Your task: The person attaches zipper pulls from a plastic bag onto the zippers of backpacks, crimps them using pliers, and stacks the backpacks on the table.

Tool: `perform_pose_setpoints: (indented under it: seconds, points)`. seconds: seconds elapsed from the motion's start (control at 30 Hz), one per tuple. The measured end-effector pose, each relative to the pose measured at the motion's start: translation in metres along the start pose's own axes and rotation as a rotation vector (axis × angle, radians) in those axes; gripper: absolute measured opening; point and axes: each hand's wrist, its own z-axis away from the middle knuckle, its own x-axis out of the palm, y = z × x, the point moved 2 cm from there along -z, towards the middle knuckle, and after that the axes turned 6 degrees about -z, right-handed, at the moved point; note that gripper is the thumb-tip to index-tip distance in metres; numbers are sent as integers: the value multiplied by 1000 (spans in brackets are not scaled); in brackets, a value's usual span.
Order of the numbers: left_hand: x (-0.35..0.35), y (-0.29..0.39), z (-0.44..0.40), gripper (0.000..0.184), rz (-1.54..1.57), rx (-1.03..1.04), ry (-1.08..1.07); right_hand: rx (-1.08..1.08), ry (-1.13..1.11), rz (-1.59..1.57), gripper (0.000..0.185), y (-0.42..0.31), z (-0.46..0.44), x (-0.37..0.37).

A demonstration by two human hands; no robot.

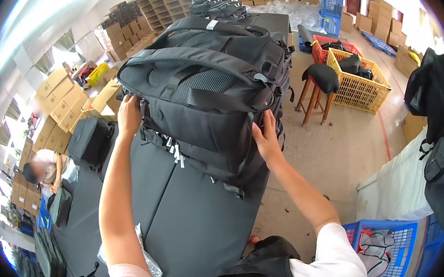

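Note:
A black backpack (197, 124) lies on top of a stack of similar black bags on the dark table, its padded straps and mesh back facing up. My left hand (129, 115) grips its left edge near a zip, with the fingertips partly hidden. At the opposite side, my right hand (267, 139) presses against the bag's right edge, thumb and fingers around the corner. White tags (177, 153) hang from the zips below the top bag. How many bags are in the stack I cannot tell.
The padded table (196, 214) extends toward me, with a plastic bag (144, 254) beside my left arm. On the right stand a stool (318, 83), a yellow crate (362, 89) and a blue crate (404, 254). A co-worker (45, 167) is at the far left near cartons.

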Motion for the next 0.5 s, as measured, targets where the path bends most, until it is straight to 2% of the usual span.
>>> perform_pose_setpoints:
  seconds: [0.03, 0.07, 0.1, 0.13, 0.2, 0.27, 0.33, 0.37, 0.43, 0.47, 0.5]
  points:
    - [-1, 1, 5, 34, 34, 17, 1, 8, 4, -8, 77, 4, -3, -1]
    - [2, -2, 8, 34, 28, 18, -11, 98, -4, -151, 76, 10, -6, -3]
    - [5, -4, 11, 38, 89, 51, 80, 190, -16, -291, 75, 16, -7, -5]
    - [0, -2, 16, 43, 147, 81, 175, 199, -16, -305, 73, 16, -7, -8]
    - [-7, 2, 31, 50, 160, -105, 213, 174, -19, -354, 72, 20, -8, -11]
    - [-21, 16, 59, 53, 343, -184, 293, 214, 72, -432, 67, 22, -2, -14]
    - [-34, 26, 106, 58, 293, -164, 254, 67, 146, -467, 63, 9, 12, -23]
    - [-43, 29, 133, 61, 147, -97, 232, -24, 213, -361, 62, -11, 24, -30]
    - [-55, 16, 196, 64, 8, -24, 57, -224, 284, -163, 60, -48, 56, -44]
    - [-62, 3, 232, 64, -10, -57, 62, -339, 288, -75, 59, -59, 71, -48]
    - [-67, -17, 275, 64, -85, -179, -56, -479, 272, -18, 58, -74, 88, -49]
